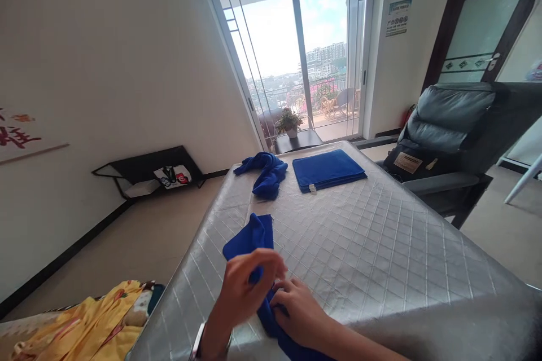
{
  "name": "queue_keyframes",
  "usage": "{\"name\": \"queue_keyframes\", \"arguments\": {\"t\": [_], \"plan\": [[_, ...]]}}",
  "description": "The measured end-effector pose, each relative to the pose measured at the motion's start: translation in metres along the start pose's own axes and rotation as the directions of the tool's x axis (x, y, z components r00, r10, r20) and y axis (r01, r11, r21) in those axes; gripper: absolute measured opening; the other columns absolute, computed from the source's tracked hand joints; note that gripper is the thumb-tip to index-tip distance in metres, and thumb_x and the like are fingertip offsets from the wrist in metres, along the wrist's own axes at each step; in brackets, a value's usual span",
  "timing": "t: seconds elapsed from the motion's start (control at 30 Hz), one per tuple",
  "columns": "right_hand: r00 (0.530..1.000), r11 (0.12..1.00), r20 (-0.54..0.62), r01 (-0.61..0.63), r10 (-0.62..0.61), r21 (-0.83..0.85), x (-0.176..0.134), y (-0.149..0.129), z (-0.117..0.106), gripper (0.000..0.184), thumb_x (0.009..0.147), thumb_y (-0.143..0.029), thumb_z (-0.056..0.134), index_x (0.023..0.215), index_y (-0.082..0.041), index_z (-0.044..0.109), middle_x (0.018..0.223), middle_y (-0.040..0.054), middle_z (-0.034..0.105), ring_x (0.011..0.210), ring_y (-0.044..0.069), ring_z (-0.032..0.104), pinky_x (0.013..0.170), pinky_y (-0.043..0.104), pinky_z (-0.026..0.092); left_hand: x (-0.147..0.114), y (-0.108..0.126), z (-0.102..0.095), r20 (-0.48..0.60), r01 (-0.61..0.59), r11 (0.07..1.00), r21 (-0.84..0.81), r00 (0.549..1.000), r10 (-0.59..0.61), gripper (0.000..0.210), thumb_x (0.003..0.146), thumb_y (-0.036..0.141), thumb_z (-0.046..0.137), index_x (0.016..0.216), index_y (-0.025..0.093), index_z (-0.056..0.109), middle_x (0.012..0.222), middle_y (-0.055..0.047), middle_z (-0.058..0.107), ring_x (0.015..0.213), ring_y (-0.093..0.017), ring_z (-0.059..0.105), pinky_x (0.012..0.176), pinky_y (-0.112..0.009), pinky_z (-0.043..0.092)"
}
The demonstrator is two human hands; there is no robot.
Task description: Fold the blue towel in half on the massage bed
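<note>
A long blue cloth (266, 228) lies loosely bunched along the silver quilted table cover (339, 237), running toward me under both hands. My left hand (249, 282) is raised over it with the fingers bent toward the thumb; blue shows through the loop. Whatever its fingertips pinch is hidden. Close beside it, my right hand (296, 307) rests low with curled fingers closed on the cloth. Farther off on the left sits a crumpled blue cloth (266, 175). To its right is a flat, neat stack of folded blue cloths (328, 169) with a white tag (312, 188).
A dark reclining chair (444, 130) with a black bag (412, 161) on it stands along the right side. At the lower left is yellow patterned fabric (93, 321). Past the far edge are a potted plant (290, 121) and sliding glass doors (298, 39).
</note>
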State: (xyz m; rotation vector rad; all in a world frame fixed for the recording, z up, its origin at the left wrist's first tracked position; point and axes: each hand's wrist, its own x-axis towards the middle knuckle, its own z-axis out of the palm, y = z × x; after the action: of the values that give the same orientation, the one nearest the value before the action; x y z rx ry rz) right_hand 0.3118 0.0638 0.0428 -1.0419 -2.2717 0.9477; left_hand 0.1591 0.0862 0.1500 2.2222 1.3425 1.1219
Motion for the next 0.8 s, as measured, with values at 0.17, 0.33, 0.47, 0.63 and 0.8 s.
{"name": "queue_keyframes", "arguments": {"t": [0.17, 0.33, 0.47, 0.63, 0.8], "plan": [[0.993, 0.994, -0.055, -0.103, 0.105, 0.038, -0.002, -0.002, 0.01, 0.028, 0.083, -0.015, 0.06, 0.1, -0.028, 0.078, 0.138, 0.0029, 0.061, 0.12, 0.023, 0.055, 0.105, 0.034, 0.04, 0.092, -0.095, 0.021, 0.328, 0.096, 0.833, 0.545, 0.89, -0.317, 0.04, 0.085, 0.01, 0.052, 0.12, 0.022, 0.066, 0.135, -0.008, 0.064, 0.13, -0.024, 0.055, 0.111, -0.037, 0.04], [0.988, 0.987, -0.072, -0.128, 0.135, 0.096, -0.003, -0.002, 0.012, 0.027, 0.081, -0.016, 0.061, 0.098, -0.028, 0.078, 0.135, 0.0025, 0.063, 0.122, 0.023, 0.055, 0.106, 0.034, 0.039, 0.11, -0.144, 0.03, 0.397, 0.055, 0.776, 0.628, 0.835, -0.381, 0.043, 0.073, 0.007, 0.059, 0.111, 0.023, 0.069, 0.122, -0.008, 0.068, 0.115, -0.026, 0.063, 0.1, -0.037, 0.047], [0.989, 0.979, -0.068, -0.117, 0.129, 0.164, 0.006, 0.002, 0.005, 0.023, 0.08, -0.016, 0.06, 0.093, -0.026, 0.076, 0.132, 0.0044, 0.064, 0.121, 0.023, 0.056, 0.106, 0.035, 0.039, 0.103, -0.141, 0.018, 0.399, 0.014, 0.768, 0.64, 0.848, -0.348, 0.024, 0.075, 0.009, 0.057, 0.091, 0.021, 0.069, 0.107, -0.009, 0.069, 0.107, -0.027, 0.065, 0.095, -0.037, 0.048], [0.951, 0.857, -0.098, -0.218, 0.295, 0.467, 0.043, 0.008, -0.005, 0.036, 0.076, -0.021, 0.065, 0.112, -0.022, 0.062, 0.111, 0.006, 0.069, 0.101, 0.022, 0.065, 0.087, 0.035, 0.049, 0.097, -0.099, -0.02, 0.337, -0.013, 0.808, 0.589, 0.913, -0.231, 0.022, 0.081, 0.011, 0.052, 0.092, 0.023, 0.066, 0.102, -0.004, 0.072, 0.098, -0.02, 0.067, 0.089, -0.031, 0.05], [0.962, 0.637, -0.093, -0.096, 0.257, 0.765, 0.066, -0.011, -0.016, 0.037, 0.079, -0.031, 0.065, 0.112, -0.022, 0.053, 0.073, -0.0057, 0.062, 0.07, 0.016, 0.06, 0.066, 0.028, 0.047, 0.078, -0.018, -0.077, 0.042, -0.187, 0.819, 0.542, 0.98, 0.195, 0.014, 0.088, 0.021, 0.055, 0.084, 0.027, 0.067, 0.098, 0.0, 0.077, 0.098, -0.021, 0.069, 0.094, -0.039, 0.05]]}}
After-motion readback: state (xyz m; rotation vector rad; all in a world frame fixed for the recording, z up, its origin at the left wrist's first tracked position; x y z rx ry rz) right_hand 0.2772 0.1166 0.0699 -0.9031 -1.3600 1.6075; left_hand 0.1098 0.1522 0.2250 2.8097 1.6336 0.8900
